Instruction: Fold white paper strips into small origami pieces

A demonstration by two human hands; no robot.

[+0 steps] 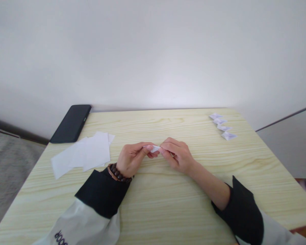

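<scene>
A small piece of folded white paper (155,148) is held between my two hands above the middle of the table. My left hand (134,156), with a dark bead bracelet at the wrist, pinches its left end between thumb and fingers. At the other end, the thumb and forefinger of my right hand (178,154) close on the paper. Fingers cover much of it, so its full shape is hidden.
Loose white paper sheets (97,151) overlap on the left. Behind them a black phone or tablet (71,123) lies near the table's back-left corner. Several folded paper boats (228,136) form a row at the back right. A wall (153,54) rises behind the table (168,211).
</scene>
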